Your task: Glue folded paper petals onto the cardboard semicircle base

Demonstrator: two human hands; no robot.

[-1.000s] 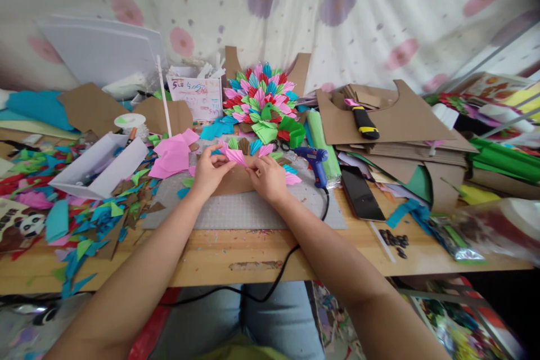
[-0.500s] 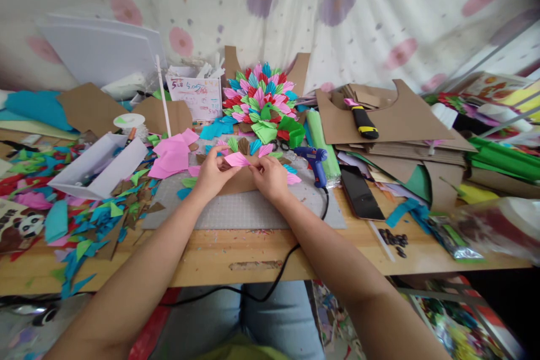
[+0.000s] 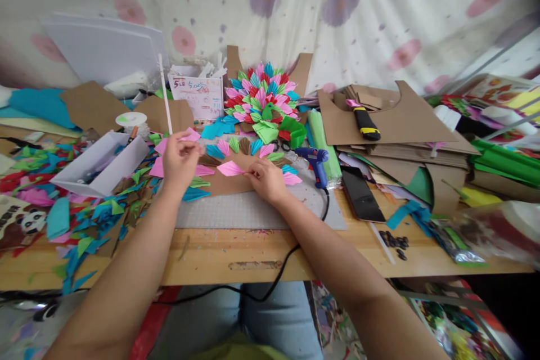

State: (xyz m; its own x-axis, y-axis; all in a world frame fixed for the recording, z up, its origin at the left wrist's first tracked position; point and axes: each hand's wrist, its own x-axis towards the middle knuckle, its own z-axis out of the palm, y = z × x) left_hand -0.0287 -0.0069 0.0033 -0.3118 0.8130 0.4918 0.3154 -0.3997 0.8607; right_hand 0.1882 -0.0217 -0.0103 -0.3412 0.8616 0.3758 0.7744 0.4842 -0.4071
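My right hand (image 3: 266,179) pinches one end of a pleated pink crepe paper petal (image 3: 230,169), which points left above a brown cardboard piece (image 3: 228,183). Pleated petals in blue, pink, brown and green fan around that cardboard's edge; a brown petal (image 3: 244,145) is at the top. My left hand (image 3: 181,156) is apart from the petal, over the stack of pink paper pieces (image 3: 157,167). Its fingers are loosely bent and apart, with nothing visible in them. A grey cutting mat (image 3: 236,215) lies beneath the cardboard.
A blue glue gun (image 3: 313,158) stands right of the mat, its black cord running off the table edge. Near it lie a phone (image 3: 361,192) and a green paper roll (image 3: 324,143). A white box (image 3: 101,166) and colored scraps fill the left. Behind is a petal-covered peacock (image 3: 264,95).
My left hand has let go of the pink petal and moved left to the pink paper stack. The petal stays in my right hand, slightly lower and further left.
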